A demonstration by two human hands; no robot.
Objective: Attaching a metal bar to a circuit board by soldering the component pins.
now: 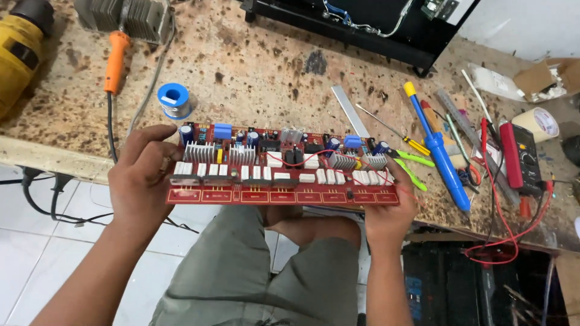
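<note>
Workbench edge (48,158): circuit board (283,196) between fingers (140,140).

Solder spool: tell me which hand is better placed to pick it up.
Probably the left. The left hand grips the red circuit board's left end, just below the blue solder spool; the right hand holds the far end.

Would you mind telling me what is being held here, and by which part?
A long red circuit board, held by its two short ends: left hand at one, right hand at the other.
</note>
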